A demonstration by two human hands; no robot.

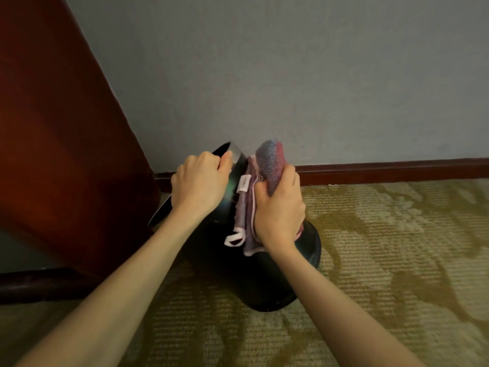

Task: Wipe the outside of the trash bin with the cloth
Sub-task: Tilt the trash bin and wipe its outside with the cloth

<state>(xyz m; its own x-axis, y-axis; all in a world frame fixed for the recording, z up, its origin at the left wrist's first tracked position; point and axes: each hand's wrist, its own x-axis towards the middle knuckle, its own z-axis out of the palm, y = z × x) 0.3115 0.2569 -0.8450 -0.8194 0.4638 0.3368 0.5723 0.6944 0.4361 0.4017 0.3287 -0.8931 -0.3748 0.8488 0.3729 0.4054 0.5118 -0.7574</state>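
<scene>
A glossy black trash bin [238,271] stands tilted on the carpet, its open rim leaning away towards the wall and the wooden panel. My left hand [198,181] grips the bin's upper rim, fingers curled over the edge. My right hand [277,210] clutches a folded pink and blue-grey cloth [270,165] and presses it against the bin's outer side. A white label and a white loop hang from the cloth's left edge. The bin's base is partly hidden behind my right forearm.
A dark red-brown wooden panel [53,128] rises at the left, close beside the bin. A grey wall [291,75] with a dark wooden skirting board [397,169] stands just behind. Patterned beige-green carpet [397,260] spreads to the right and front.
</scene>
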